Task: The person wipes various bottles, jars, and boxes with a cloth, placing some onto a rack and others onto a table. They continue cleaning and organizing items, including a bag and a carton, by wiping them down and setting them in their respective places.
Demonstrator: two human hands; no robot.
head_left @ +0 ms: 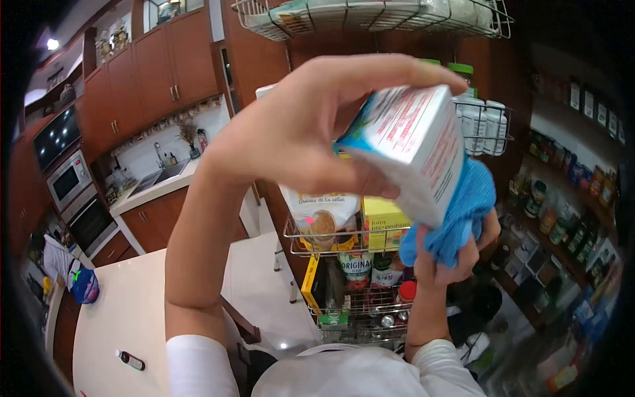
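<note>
My left hand (297, 122) grips a white and blue carton (413, 132) with red print, its thumb below and its fingers over the top. The carton is held up and tilted before the wire racks. My right hand (456, 261) is closed on a blue cloth (463, 205), which presses against the carton's lower right side. Just behind them, a wire basket (321, 248) holds a white pouch (321, 212) and a yellow box (385, 221). The carton hides part of that basket.
An upper wire basket (377, 23) hangs overhead, and another basket with white bottles (486, 126) is behind the carton. Lower racks hold a yellow-black box (316, 284) and a red-lidded jar (407, 291). At left is a pale counter (122, 311) with a small dark bottle (130, 360). Pantry shelves (575, 165) line the right.
</note>
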